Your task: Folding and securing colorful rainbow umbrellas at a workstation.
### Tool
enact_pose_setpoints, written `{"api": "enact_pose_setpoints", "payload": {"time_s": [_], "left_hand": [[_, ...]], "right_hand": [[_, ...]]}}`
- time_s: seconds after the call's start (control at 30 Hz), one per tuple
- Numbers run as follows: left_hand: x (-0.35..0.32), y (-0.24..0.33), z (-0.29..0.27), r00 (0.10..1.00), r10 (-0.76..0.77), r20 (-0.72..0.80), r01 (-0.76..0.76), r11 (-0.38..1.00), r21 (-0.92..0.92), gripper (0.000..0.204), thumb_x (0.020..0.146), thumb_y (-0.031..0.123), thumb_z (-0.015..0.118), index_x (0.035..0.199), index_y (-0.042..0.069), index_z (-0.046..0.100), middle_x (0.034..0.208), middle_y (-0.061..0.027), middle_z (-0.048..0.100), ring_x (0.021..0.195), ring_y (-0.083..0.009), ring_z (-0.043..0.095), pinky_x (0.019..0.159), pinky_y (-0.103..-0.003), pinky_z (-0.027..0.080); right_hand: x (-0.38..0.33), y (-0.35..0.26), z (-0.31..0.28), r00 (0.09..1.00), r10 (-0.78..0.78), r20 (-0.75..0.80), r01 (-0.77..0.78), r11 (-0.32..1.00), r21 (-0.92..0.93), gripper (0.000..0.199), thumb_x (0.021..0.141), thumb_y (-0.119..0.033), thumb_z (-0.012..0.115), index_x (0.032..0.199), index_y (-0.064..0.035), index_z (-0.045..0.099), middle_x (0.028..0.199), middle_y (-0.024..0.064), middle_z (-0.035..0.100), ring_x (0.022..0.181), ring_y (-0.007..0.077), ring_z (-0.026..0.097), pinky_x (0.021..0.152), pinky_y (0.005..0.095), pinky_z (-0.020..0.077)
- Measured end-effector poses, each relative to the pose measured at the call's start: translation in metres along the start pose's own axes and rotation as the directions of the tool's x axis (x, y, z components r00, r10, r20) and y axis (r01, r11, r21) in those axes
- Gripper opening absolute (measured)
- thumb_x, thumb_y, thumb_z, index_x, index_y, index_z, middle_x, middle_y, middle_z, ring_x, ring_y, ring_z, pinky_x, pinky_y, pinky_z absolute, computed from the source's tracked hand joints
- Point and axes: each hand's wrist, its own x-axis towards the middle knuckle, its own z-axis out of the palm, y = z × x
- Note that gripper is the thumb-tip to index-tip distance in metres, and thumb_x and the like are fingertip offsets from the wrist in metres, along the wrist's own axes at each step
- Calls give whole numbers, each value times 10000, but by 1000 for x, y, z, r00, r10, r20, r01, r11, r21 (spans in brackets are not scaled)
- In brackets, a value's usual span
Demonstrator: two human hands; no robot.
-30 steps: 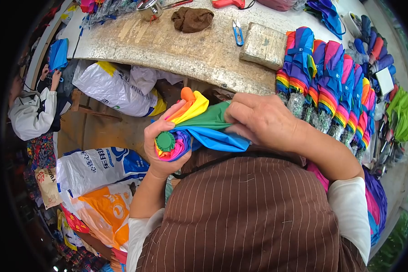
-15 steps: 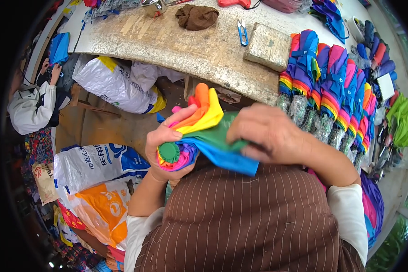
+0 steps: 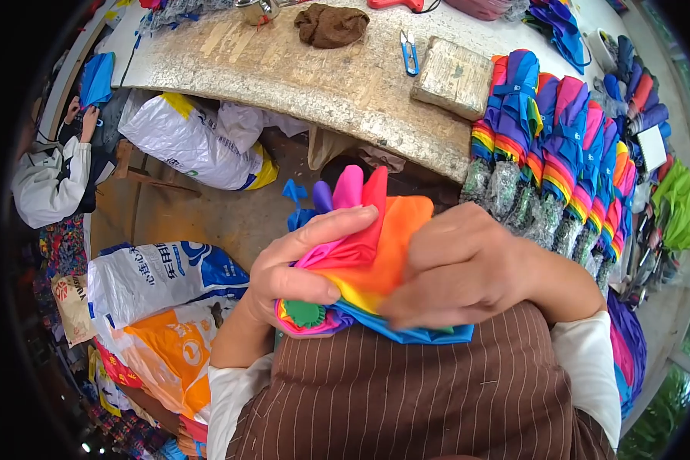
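A rainbow-coloured folding umbrella (image 3: 364, 257) lies across my lap, its panels in red, orange, yellow, blue, purple and pink. My left hand (image 3: 303, 268) is wrapped round its bunched end, thumb beside a round green ribbed cap (image 3: 305, 313). On the loose cloth to the right, my right hand (image 3: 464, 268) grips the orange and yellow panels with bent fingers, slightly blurred. A blue strap (image 3: 294, 192) sticks out beyond the left hand. The umbrella's shaft is hidden within the cloth.
On the worn worktable (image 3: 230, 69) lie a brown cloth (image 3: 331, 25), blue thread snips (image 3: 409, 54) and a block (image 3: 452, 77). Folded rainbow umbrellas (image 3: 544, 146) are stacked at right. Plastic sacks (image 3: 169, 284) fill the left. A person (image 3: 54, 184) in white sits far left.
The umbrella and both hands have come slightly lower. Red and orange panels are now spread between the hands, where green and blue cloth was stretched before.
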Motion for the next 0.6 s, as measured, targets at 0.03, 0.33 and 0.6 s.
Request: {"api": "enact_pose_setpoints", "payload": {"time_s": [0.03, 0.33, 0.6], "left_hand": [[-5, -1, -1, 1000, -2, -5, 2, 1000, 4, 248, 737, 81, 743, 949, 102, 617, 1396, -390, 350, 1274, -504, 427, 1040, -505, 387], [-3, 2, 12, 993, 94, -68, -89, 993, 77, 328, 698, 120, 806, 966, 111, 616, 1431, -385, 277, 1317, -487, 375, 1060, -514, 368], [-2, 6, 12, 999, 42, -7, -42, 999, 15, 335, 716, 115, 802, 992, 118, 612, 1343, -379, 402, 1232, -485, 471, 1039, -532, 377]], "right_hand": [[1, -4, -4, 999, 35, 3, -35, 965, 261, 143, 750, -130, 758, 873, -62, 729, 694, 21, 617, 592, 171, 609, 485, 292, 440], [-9, 12, -18, 972, 232, -43, -235, 967, -100, 406, 660, -245, 842, 1010, -97, 700, 890, 35, 651, 862, 237, 621, 755, 342, 494], [1, 23, 12, 964, 229, -134, -252, 949, -191, 329, 707, -189, 798, 996, -90, 675, 863, 59, 632, 809, 262, 622, 711, 341, 503]]}}
